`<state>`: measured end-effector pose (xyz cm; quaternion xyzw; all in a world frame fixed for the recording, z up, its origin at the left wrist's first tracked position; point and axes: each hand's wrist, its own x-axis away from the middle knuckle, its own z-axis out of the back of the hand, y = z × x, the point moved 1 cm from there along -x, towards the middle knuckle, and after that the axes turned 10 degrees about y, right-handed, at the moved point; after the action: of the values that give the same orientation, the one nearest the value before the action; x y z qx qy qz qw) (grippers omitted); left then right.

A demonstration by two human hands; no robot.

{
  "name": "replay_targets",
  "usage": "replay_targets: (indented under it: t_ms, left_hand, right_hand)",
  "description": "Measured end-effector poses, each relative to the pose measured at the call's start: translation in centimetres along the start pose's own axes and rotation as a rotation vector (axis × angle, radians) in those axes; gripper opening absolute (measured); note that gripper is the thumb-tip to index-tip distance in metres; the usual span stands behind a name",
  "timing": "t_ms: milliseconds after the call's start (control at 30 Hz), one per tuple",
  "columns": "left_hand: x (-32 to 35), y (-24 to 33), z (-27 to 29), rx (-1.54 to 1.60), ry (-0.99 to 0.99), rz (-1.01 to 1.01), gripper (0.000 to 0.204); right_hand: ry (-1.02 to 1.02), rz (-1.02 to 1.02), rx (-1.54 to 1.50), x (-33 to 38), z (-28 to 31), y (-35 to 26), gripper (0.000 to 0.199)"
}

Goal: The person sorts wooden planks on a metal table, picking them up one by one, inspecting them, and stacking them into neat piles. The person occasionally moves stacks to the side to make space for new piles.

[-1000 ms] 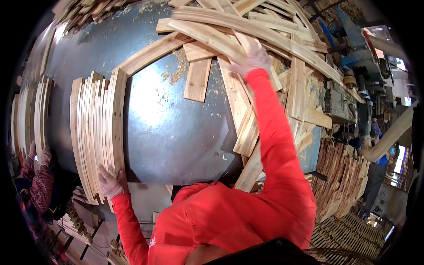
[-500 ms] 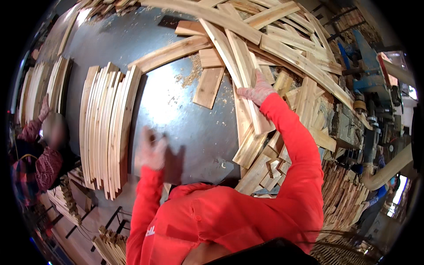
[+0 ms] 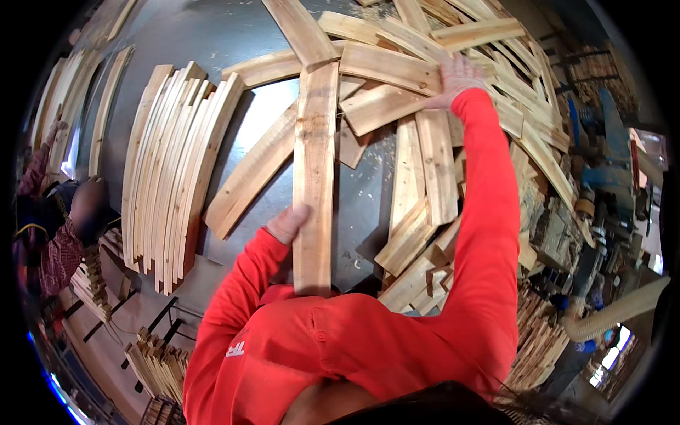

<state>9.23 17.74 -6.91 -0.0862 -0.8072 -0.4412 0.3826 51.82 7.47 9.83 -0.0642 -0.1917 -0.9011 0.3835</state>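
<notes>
My left hand (image 3: 288, 223) grips a long straight wooden board (image 3: 315, 177) at its near end, fingers closed on its edge, so the board lies lengthwise over the grey desk (image 3: 212, 42) toward me. My right hand (image 3: 453, 76) rests flat and open on the loose pile of curved slats (image 3: 425, 106) at the far right. I judge this the sorting step: next calls for setting the board beside the neat stack of curved slats (image 3: 170, 177) at left. I see no containers here.

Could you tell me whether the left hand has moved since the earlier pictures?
Yes. The left hand has gone rightward from the stack of curved slats to a long plank.
</notes>
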Motion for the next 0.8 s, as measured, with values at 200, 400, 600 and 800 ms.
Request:
replay_targets:
  t_ms: [200,400,600,800]
  left_hand:
    - [4.5,5.6,2.1,-1.176,1.044,-0.743,0.095]
    - [0.8,7.5,7.1,-1.538,0.763,-0.432,0.105]
    - [1.5,2.9,-0.3,-1.424,0.767,-0.232,0.104]
    - [2.6,3.3,-1.0,-1.322,0.706,-0.145,0.098]
  right_hand:
    - [-0.085,-0.050,0.030,-2.2,-2.4,1.6,0.112]
    - [-0.126,-0.229,-1.272,6.0,-9.9,0.5,0.089]
    - [0.257,-0.258,-1.207,0.9,4.3,-8.2,0.088]
    - [0.148,-0.399,-0.555,-11.0,4.4,-24.4,0.102]
